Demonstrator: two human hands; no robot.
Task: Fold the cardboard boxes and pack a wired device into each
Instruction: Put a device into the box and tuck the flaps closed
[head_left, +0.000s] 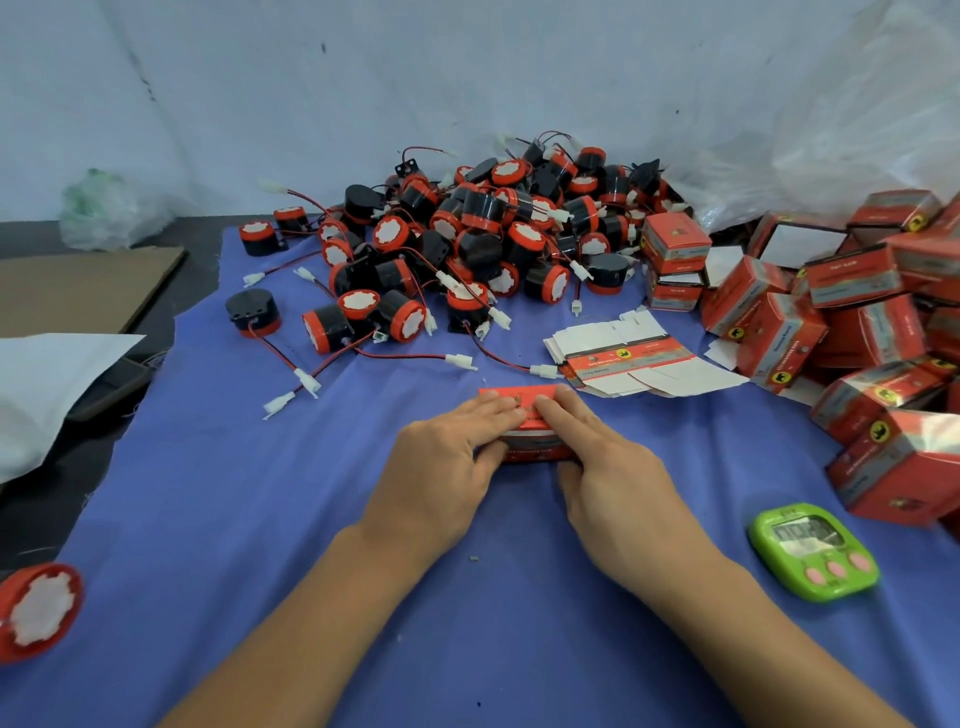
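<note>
Both of my forearms are reaching forward over the blue cloth (260, 519) that is covering the desk, and they are meeting at one small red box (524, 410) lying straight ahead of me. My left hand (447, 462) and my right hand (608, 467) are pressing on it from either side, fingers laid flat across its top and thumbs tucked against its near face, so neither hand is closer than the other. Its long axis is running left to right, crosswise to my arms. It is looking squat and part-folded, red with a pale band along the near side; whether a device is already sitting inside, I cannot tell. Just beyond my right fingertips a stack of flat box blanks (639, 358) is waiting, white flaps fanned out. Farther back the pile of black-and-red wired devices (467, 234) is sprawling, and folded boxes (831, 322) are heaping up well to my right, behind a green timer (813, 553).
</note>
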